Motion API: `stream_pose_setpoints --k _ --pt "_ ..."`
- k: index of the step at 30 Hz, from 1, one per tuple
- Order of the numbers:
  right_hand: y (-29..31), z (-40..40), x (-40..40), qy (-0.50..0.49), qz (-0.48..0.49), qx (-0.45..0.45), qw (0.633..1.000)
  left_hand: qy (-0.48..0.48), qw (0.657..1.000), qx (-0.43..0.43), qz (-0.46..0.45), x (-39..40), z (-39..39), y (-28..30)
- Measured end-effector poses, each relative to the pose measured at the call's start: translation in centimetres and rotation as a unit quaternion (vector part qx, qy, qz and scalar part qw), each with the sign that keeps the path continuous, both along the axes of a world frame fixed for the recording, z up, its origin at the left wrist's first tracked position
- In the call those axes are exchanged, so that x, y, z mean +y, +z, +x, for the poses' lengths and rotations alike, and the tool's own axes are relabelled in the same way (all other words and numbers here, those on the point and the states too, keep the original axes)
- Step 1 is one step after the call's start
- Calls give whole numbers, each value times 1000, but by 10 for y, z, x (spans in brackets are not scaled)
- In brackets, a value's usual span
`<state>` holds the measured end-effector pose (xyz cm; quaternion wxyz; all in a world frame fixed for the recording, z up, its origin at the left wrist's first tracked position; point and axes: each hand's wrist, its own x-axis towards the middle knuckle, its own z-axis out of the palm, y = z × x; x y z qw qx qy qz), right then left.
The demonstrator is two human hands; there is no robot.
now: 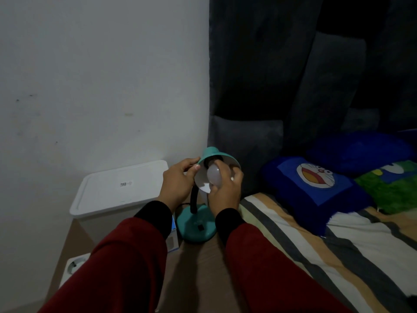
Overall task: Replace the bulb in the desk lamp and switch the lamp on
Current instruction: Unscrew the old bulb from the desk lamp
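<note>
A teal desk lamp stands on a brown surface beside the bed, its base (198,229) near the middle of the head view and its black neck curving up. My left hand (179,184) grips the rim of the teal shade (211,153), which is tilted toward me and white inside. My right hand (225,190) is wrapped around a white bulb (214,176) that sits in the mouth of the shade at the socket. The bulb is unlit and the room is dim. The socket itself is hidden behind the bulb.
A white lidded box (117,188) stands left of the lamp against the wall. A white power strip (74,265) lies lower left. A small blue-and-white carton (172,240) sits by the lamp base. The bed with striped sheet (327,245) and blue cartoon pillow (316,184) fills the right.
</note>
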<state>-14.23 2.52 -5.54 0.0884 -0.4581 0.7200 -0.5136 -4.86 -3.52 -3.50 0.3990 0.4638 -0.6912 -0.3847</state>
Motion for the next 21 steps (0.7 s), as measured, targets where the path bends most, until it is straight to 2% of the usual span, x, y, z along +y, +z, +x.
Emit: stream_pose_setpoints --k 5,12,16,21 --pt "3 -1 -2 17 -32 -56 998 0 1000 -10 -7 0 -1 2" --pt "-1 -4 -1 -1 6 0 1000 1 1000 -3 4 -2 0 1" --pt "-1 -7 3 37 -15 4 999 0 1000 -2 -5 0 0 2" --pt "-1 -11 11 24 -11 42 999 8 1000 -12 -10 4 -1 5"
